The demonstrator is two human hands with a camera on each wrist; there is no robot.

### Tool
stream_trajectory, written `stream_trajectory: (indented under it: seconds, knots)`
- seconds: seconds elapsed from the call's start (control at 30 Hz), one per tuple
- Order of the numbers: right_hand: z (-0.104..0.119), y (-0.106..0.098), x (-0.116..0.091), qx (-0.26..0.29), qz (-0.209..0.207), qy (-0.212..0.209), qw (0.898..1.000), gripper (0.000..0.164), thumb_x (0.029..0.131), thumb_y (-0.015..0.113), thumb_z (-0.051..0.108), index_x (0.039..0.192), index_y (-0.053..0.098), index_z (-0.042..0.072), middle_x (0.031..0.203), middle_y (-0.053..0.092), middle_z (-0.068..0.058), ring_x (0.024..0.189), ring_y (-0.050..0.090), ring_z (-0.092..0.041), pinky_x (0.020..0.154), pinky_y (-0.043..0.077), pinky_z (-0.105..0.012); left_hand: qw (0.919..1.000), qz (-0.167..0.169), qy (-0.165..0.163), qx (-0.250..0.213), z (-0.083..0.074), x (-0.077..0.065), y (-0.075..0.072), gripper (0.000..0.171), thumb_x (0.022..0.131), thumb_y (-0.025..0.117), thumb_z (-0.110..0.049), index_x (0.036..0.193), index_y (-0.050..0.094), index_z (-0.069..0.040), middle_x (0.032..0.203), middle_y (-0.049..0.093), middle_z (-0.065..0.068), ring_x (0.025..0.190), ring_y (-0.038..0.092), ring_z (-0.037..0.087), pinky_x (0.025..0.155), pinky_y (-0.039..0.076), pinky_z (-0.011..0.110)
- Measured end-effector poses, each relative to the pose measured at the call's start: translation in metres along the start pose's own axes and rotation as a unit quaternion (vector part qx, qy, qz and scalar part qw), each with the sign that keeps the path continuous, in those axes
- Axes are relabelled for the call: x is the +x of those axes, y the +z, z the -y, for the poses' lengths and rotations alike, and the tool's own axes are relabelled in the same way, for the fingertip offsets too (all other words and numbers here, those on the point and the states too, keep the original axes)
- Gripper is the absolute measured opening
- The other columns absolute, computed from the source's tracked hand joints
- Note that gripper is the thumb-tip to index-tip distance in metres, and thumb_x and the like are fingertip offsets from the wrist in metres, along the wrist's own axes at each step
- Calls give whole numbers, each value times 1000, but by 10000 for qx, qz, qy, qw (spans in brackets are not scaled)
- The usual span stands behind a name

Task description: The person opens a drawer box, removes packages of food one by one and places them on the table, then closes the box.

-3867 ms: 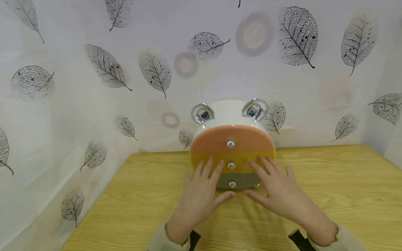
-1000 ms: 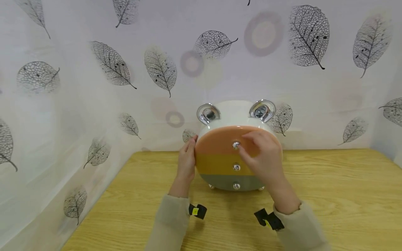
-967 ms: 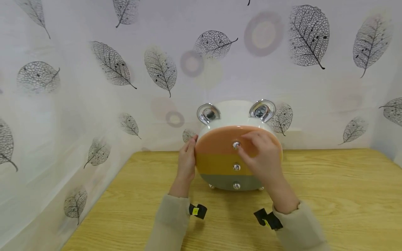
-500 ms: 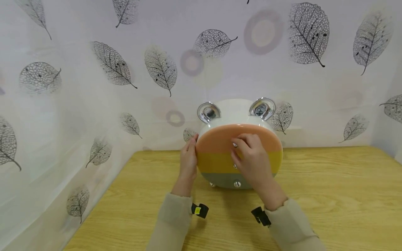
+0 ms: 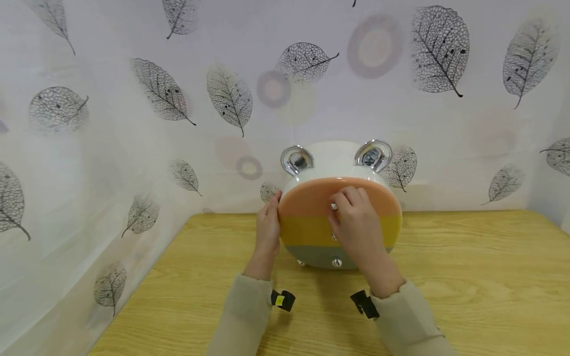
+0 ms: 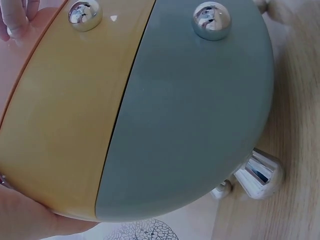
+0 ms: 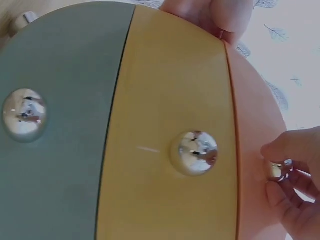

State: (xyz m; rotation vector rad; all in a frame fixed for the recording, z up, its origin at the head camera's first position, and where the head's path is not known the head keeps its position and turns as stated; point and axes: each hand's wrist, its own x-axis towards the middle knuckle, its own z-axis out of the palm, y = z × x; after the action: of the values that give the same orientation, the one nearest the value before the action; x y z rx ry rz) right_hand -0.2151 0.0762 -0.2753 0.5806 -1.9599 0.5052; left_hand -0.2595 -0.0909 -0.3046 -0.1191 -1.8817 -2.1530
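Note:
A small frog-shaped drawer cabinet (image 5: 336,155) stands upright on the table, with a white body and two chrome rings like eyes or ears on top. Its front has an orange top drawer (image 5: 303,198), a yellow middle drawer (image 7: 165,90) and a grey-green bottom drawer (image 6: 185,100), each with a round chrome knob. My right hand (image 5: 358,225) pinches the top drawer knob (image 7: 276,171) between thumb and fingers. Against the cabinet's left side rests my left hand (image 5: 267,230), its fingers extended along the edge and partly hidden behind it.
The wood-grain table (image 5: 213,277) spreads out around the cabinet. A pale wall covering (image 5: 311,109) printed with leaves rises close behind it and along the left. Short chrome feet (image 6: 260,175) hold the cabinet off the table. Black straps (image 5: 283,300) sit at both wrists.
Both hands were spread before the cabinet's front at first. My left hand has since moved to its left side. My right hand has gone from beside the top knob to pinching it.

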Motion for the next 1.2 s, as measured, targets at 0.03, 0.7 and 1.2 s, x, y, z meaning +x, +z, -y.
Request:
stream_trajectory:
  seconds: [0.03, 0.7, 1.2]
  knots:
    - [0, 0, 0, -31, -2, 12, 10000, 13, 67, 69, -3, 76, 60, -2, 78, 51, -11, 70, 42, -28, 58, 41, -32, 10000, 6, -10, 21, 0, 0, 0, 40, 96, 32, -23, 127, 46, -1, 135, 39, 9, 125, 30, 21, 103, 23, 34]
    - [2, 2, -2, 8, -210, 31, 9998, 15, 67, 70, -5, 76, 59, -3, 78, 51, -13, 70, 42, -28, 60, 42, -32, 9999, 104, -48, 74, -1, -2, 0, 41, 97, 30, -23, 129, 45, -3, 135, 38, 7, 126, 28, 18, 103, 22, 32]
    - [0, 2, -2, 57, -356, -166, 9992, 12, 65, 70, -8, 73, 62, -4, 74, 52, -12, 67, 44, -27, 57, 41, -30, 9999, 59, -81, 58, -1, -2, 1, 41, 97, 31, -23, 129, 44, -2, 135, 38, 8, 126, 29, 18, 103, 22, 31]
